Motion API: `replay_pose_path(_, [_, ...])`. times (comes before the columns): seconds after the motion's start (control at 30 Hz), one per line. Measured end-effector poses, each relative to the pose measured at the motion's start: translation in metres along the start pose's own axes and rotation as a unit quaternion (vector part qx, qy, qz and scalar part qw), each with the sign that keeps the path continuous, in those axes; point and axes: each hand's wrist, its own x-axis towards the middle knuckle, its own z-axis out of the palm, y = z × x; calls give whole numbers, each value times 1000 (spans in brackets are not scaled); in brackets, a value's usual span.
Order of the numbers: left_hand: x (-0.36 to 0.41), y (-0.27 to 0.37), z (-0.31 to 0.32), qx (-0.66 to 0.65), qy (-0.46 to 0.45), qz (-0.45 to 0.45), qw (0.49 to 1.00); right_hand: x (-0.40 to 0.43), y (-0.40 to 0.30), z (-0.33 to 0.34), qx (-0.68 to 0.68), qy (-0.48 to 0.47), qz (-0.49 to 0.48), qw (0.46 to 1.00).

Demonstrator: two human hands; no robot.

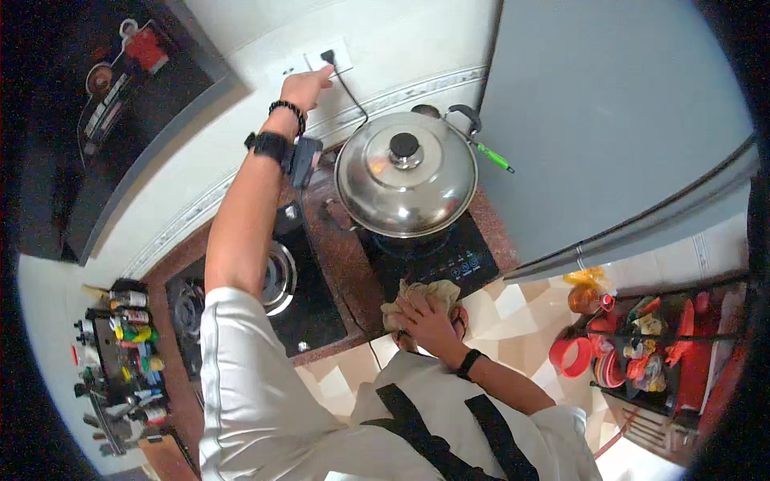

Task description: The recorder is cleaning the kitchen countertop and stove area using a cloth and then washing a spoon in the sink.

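My left hand (307, 90) reaches to the white wall socket plate (343, 55). Its fingertips are just below a black plug (328, 56) seated in the plate; whether they touch the plug or its cord is unclear. From the plug a black cord (352, 96) runs down behind a lidded steel pot (406, 174). The pot stands on a black induction cooktop (463, 252), whose touch symbols are lit blue. Over a crumpled beige cloth (448, 291) at the counter's front edge, my right hand (430, 327) presses with fingers spread, gripping the cloth.
A green-handled utensil (494, 157) sticks out beside the pot. Left of it is a black gas hob (313, 288). A grey refrigerator (601, 120) stands close on the right. Bottles (135, 330) crowd the left rack; a dark cabinet (180, 102) overhangs. Lower right is a shelf with red containers (570, 358).
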Motion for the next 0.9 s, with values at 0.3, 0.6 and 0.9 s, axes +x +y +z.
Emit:
replay_pose_path(0.3, [71,-10,27,-156,-19,-180,971,-11,-2,17,35,31,63,997])
replay_pose_path(0.6, [69,-11,44,-273,52,-138,951,-9,-4,11,74,65,61,993])
replay_pose_path(0.9, [19,-13,79,-240,15,-120,963,-7,4,16,9,20,35,999])
